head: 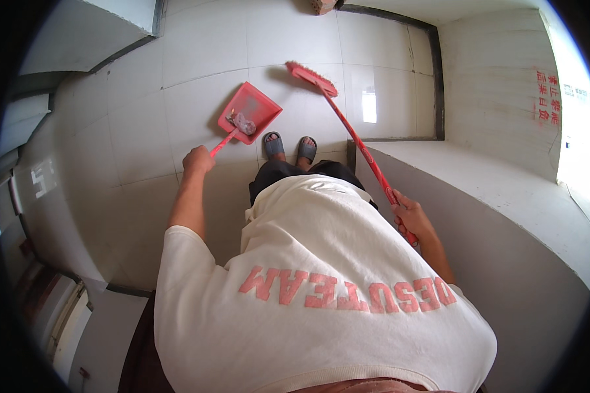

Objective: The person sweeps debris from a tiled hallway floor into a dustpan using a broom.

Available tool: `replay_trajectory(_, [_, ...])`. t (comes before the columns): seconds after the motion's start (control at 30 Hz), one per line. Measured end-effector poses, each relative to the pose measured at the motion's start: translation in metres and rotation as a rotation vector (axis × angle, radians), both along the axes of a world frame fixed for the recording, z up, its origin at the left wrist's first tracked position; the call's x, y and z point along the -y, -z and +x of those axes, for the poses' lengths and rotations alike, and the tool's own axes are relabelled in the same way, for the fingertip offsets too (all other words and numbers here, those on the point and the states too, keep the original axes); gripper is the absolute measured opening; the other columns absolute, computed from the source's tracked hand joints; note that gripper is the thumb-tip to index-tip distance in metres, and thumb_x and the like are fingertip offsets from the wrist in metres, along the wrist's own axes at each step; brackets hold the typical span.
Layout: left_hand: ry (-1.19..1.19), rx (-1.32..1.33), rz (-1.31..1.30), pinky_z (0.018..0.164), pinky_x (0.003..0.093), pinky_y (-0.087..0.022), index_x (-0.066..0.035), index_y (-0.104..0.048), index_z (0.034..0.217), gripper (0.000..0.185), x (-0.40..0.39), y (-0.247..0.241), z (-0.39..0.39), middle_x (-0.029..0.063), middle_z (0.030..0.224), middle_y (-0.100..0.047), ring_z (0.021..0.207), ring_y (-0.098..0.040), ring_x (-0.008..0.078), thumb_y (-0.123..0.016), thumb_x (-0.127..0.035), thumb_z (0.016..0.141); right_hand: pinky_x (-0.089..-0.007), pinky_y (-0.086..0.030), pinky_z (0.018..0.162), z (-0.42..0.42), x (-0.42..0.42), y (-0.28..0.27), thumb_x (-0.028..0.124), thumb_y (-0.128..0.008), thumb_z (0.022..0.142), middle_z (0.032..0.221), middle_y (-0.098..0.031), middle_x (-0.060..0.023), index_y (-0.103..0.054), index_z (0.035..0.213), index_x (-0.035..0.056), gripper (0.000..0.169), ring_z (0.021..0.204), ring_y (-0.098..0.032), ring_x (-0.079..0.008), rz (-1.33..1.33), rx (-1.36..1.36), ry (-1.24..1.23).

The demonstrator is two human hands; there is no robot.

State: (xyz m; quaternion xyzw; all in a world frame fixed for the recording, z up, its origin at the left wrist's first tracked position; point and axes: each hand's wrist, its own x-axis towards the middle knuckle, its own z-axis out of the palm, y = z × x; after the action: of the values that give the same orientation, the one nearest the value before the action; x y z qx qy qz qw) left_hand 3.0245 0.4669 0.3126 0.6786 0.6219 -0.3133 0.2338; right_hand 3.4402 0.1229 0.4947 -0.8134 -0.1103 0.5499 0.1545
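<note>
My left hand grips the handle of a red plastic dustpan, which is left of and just beyond my feet. Crumpled clear plastic and small scraps of litter lie in the pan near its handle end. My right hand is closed around the upper end of a red broom's handle. The broom head, with reddish bristles facing away from me, is to the right of the dustpan and apart from it. Whether the bristles touch the floor, I cannot tell.
Pale glossy tiles cover the floor, with a dark skirting along the wall. A low wall with a broad ledge stands close on my right. A brick sits at the far edge. Wall corners jut out at upper left.
</note>
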Motion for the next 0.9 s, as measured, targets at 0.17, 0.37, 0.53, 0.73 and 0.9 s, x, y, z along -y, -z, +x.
replay_trajectory(0.17, [0.170, -0.046, 0.033, 0.080, 0.0398, -0.052, -0.007, -0.068, 0.099, 0.023, -0.013, -0.001, 0.028, 0.0142, 0.101, -0.068, 0.096, -0.065, 0.0291, -0.063, -0.018, 0.079, -0.0260, -0.037, 0.040, -0.006, -0.007, 0.008, 0.013, -0.056, 0.085, 0.062, -0.045, -0.0002, -0.036, 0.143, 0.0108, 0.062, 0.045, -0.043, -0.0094, 0.102, -0.009, 0.106])
replay_trajectory(0.37, [0.303, -0.056, -0.005, 0.080, 0.0387, -0.052, -0.008, -0.069, 0.100, 0.024, -0.036, -0.005, 0.070, 0.0122, 0.104, -0.067, 0.098, -0.065, 0.0277, -0.063, -0.019, 0.079, -0.0260, -0.038, 0.041, -0.035, -0.014, 0.050, 0.010, -0.057, 0.080, 0.063, -0.047, -0.0002, -0.033, 0.143, 0.0079, 0.067, 0.046, -0.044, -0.0100, 0.161, -0.035, 0.113])
replay_trajectory(0.53, [0.345, -0.032, -0.043, 0.079, 0.0402, -0.052, -0.004, -0.068, 0.102, 0.027, -0.054, -0.006, 0.078, 0.0148, 0.103, -0.067, 0.097, -0.065, 0.0287, -0.061, -0.013, 0.077, -0.0247, -0.037, 0.041, -0.085, -0.009, 0.059, 0.007, -0.056, 0.079, 0.063, -0.047, -0.0013, -0.030, 0.145, 0.0087, 0.070, 0.045, -0.042, -0.0095, 0.294, -0.080, -0.020])
replay_trajectory(0.73, [0.420, -0.039, -0.071, 0.078, 0.0393, -0.052, -0.006, -0.069, 0.099, 0.025, -0.051, -0.002, 0.068, 0.0129, 0.101, -0.068, 0.095, -0.066, 0.0285, -0.061, -0.012, 0.077, -0.0214, -0.028, 0.035, -0.086, 0.015, -0.020, -0.002, -0.049, 0.085, 0.063, -0.045, 0.0003, -0.040, 0.141, 0.0160, 0.060, 0.040, -0.034, -0.0062, 0.107, -0.456, 0.438])
replay_trajectory(0.9, [0.499, -0.043, -0.078, 0.080, 0.0381, -0.053, -0.010, -0.070, 0.102, 0.027, -0.036, 0.009, 0.070, 0.0081, 0.105, -0.068, 0.100, -0.065, 0.0247, -0.063, -0.018, 0.077, -0.0232, -0.032, 0.038, -0.117, 0.021, -0.024, 0.002, -0.051, 0.081, 0.063, -0.048, -0.0010, -0.039, 0.141, 0.0101, 0.062, 0.042, -0.040, -0.0073, 0.153, -0.208, 0.220])
